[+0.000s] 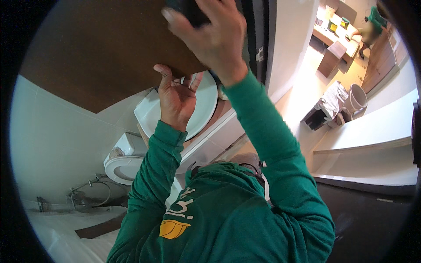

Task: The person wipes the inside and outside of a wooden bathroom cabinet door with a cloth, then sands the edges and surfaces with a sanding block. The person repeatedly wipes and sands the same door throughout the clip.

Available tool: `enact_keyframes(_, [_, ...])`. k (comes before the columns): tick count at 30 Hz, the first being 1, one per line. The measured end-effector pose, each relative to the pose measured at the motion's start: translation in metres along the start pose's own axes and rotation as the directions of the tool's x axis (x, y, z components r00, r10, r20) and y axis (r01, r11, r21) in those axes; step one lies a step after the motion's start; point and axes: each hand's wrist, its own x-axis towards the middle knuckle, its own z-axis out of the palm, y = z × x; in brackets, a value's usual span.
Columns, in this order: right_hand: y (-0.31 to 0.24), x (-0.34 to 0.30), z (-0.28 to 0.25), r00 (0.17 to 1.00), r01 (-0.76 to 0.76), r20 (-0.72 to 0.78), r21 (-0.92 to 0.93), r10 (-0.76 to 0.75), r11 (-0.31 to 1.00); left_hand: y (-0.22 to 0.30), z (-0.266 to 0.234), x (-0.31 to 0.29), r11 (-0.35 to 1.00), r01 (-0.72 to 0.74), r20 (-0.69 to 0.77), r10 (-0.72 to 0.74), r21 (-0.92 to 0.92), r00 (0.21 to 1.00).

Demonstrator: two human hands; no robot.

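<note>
Right now, the brown panel (105, 52) fills the upper left, its lower edge slanting up to the right above the white basin (205, 104). The left hand (176, 104) is at that edge, toward its right end — palm up, fingers half curled, thumb set apart and reaching onto the panel; whether they grip it I cannot tell. The right hand (219, 37) is higher, back up and slightly blurred, thumb and fingers spread over a dark thing (188, 11); I cannot tell whether it has hold of it.

The basin sits on a brown worktop (219, 115), near its front edge. The toilet (113, 168) stands beyond the worktop's left end. Right of the panel is a dark door frame (258, 30), and past it — in the lit room — a bucket (357, 97) stands on the floor by a box (329, 105). Farther off, containers (332, 27) stand on another worktop, near a second person (375, 26).
</note>
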Motion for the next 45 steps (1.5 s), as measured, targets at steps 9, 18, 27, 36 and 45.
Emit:
enact_keyframes(9, [0.009,-0.197,-0.054,0.969,-0.230,0.058,-0.164,0.242,0.959,0.002,0.007,-0.011,0.996,0.001,0.026,-0.003,0.092,1.000])
enact_keyframes(18, [0.004,-0.014,0.006,0.991,0.089,-0.089,-0.090,-0.097,0.992,-0.001,0.007,-0.011,0.996,0.027,0.042,-0.031,0.084,0.999])
enact_keyframes(27, [0.008,-0.122,-0.032,0.999,-0.020,0.028,-0.223,0.027,0.975,0.002,0.008,-0.009,0.997,0.056,0.067,-0.059,0.056,0.996])
enact_keyframes(36, [-0.003,-0.107,-0.030,0.994,-0.102,0.012,-0.241,0.108,0.965,-0.002,0.004,-0.012,0.990,0.087,0.113,-0.099,0.110,0.989])
enact_keyframes(45, [0.002,0.052,0.016,0.966,0.247,-0.031,-0.168,-0.255,0.954,-0.001,0.015,-0.014,0.992,0.123,0.022,-0.123,0.014,0.992])
